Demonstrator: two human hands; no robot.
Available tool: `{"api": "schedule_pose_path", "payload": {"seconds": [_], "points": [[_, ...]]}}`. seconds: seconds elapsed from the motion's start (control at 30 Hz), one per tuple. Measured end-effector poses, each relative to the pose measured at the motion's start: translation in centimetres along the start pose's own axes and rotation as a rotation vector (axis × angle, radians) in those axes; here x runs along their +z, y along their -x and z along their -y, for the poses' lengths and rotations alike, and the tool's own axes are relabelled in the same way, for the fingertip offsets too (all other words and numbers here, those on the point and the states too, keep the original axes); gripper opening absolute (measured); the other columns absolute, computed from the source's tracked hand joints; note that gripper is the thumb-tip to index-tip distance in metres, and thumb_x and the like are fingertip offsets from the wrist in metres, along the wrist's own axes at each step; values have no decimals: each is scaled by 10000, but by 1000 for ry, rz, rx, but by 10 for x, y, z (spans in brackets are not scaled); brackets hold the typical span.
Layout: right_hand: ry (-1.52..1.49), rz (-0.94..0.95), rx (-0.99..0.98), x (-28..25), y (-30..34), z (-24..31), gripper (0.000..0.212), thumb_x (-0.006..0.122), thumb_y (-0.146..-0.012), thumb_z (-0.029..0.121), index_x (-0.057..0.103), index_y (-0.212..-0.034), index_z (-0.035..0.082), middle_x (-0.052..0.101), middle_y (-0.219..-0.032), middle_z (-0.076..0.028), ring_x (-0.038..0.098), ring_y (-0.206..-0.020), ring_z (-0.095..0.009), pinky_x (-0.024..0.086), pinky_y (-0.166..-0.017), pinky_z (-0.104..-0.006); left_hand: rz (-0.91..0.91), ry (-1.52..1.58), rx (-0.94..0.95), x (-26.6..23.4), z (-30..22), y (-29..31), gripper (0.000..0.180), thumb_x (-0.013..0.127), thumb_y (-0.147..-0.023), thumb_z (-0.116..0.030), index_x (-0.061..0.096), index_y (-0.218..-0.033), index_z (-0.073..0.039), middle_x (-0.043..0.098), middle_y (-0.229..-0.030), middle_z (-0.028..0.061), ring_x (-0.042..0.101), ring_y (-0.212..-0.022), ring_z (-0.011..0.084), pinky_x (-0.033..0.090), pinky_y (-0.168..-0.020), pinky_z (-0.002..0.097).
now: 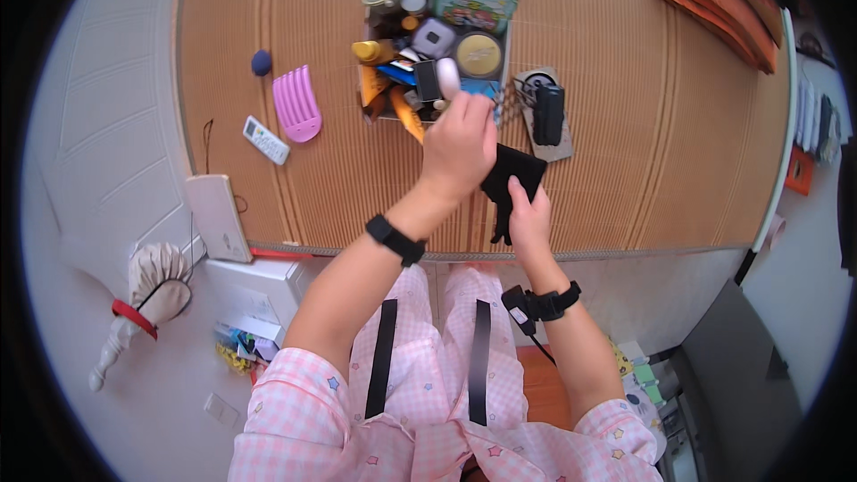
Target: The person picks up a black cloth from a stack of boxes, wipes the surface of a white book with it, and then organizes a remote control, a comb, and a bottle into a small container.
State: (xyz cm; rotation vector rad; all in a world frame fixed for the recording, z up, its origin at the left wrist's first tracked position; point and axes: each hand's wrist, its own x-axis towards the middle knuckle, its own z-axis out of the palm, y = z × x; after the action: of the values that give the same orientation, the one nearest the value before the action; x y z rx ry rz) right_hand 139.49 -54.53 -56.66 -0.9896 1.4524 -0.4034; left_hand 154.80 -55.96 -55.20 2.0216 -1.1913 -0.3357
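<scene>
My left hand (460,143) is closed above the near edge of an open box (509,40) packed with small goods. A pale pink, rounded thing (448,78) shows just beyond its fingertips; whether they grip it I cannot tell. In my right hand (530,214) is a soft black pouch (520,168), pinched with the thumb on top, its narrow end hanging toward the table edge. The pouch partly lies behind my left hand. Inside the box are a round yellow-lidded container (478,54), a green packet (473,4) and several bottles.
Right of the box, a black device with a cable (548,114) rests on a grey piece of card. To the left lie a pink comb-like piece (297,105), a white remote (266,140) and a dark blue ball (261,62). Folded orange cloth (714,4) sits far right.
</scene>
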Motion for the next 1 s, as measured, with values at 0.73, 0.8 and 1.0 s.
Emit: {"api": "schedule_pose_path", "payload": {"seconds": [0.73, 0.8, 1.0], "points": [[120, 266, 138, 226, 0, -5, 355, 495, -932, 267, 564, -1126, -22, 651, -999, -144, 607, -934, -234, 449, -827, -324, -257, -64, -685, -154, 251, 37, 177, 566, -832, -96, 533, -981, -5, 564, -775, 113, 573, -708, 261, 467, -660, 385], [75, 160, 105, 243, -5, -1, 365, 484, -933, 274, 551, -1145, -17, 640, -1035, -165, 607, -950, -266, 447, -843, -344, -264, 10, -704, -148, 257, 30, 168, 579, -836, -86, 536, -978, -8, 554, -740, 76, 559, -663, 193, 462, -618, 332], [313, 36, 128, 287, -34, -17, 452, 495, -895, 340, 509, -1209, 15, 586, -1119, -252, 543, -1078, -394, 421, -906, -409, -245, -43, -695, -134, 277, 32, 148, 591, -836, -79, 543, -952, 1, 541, -705, 39, 530, -629, 130, 443, -584, 273]]}}
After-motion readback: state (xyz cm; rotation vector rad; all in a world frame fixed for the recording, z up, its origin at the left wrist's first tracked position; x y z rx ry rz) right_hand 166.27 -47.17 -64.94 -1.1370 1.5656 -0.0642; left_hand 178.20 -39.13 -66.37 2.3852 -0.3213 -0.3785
